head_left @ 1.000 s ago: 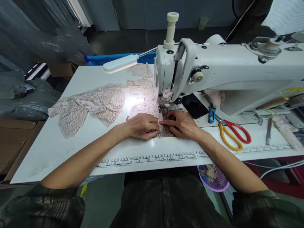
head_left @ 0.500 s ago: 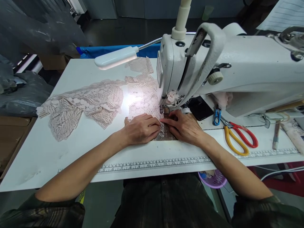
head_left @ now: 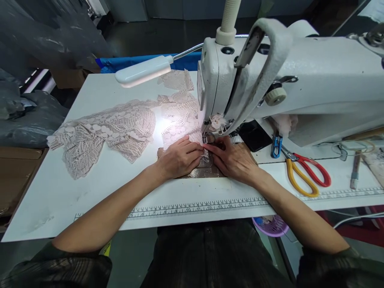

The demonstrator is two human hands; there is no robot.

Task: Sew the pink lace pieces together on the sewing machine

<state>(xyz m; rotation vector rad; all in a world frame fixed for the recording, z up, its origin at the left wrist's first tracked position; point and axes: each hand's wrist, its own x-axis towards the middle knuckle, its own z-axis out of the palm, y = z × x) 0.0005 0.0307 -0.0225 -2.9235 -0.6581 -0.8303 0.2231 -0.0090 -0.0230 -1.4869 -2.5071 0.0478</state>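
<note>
Pale pink lace fabric [head_left: 180, 116] lies under the lamp's light, its near end running to the presser foot [head_left: 209, 137] of a white sewing machine [head_left: 216, 76]. On the lace, just left of the foot, rests my left hand [head_left: 183, 157], fingers bent and drawn together over the near end. From the other side my right hand [head_left: 234, 158] grips the lace's right edge close to the foot, its index finger stretched toward my left fingertips. Beneath both hands is a shiny brown plate [head_left: 201, 173]. My fingers partly hide the lace's edge.
Orange-and-red scissors [head_left: 303, 172], blue thread snips [head_left: 276, 145] and a black phone [head_left: 255, 136] lie to the right. A white lamp [head_left: 144, 72] hangs over the table [head_left: 105, 200]. More lace spreads left [head_left: 111, 132]. A printed ruler [head_left: 195, 208] runs along the front edge.
The lace's near end has moved away from me toward the presser foot, so more of the brown plate shows. My hands have shifted slightly forward with it.
</note>
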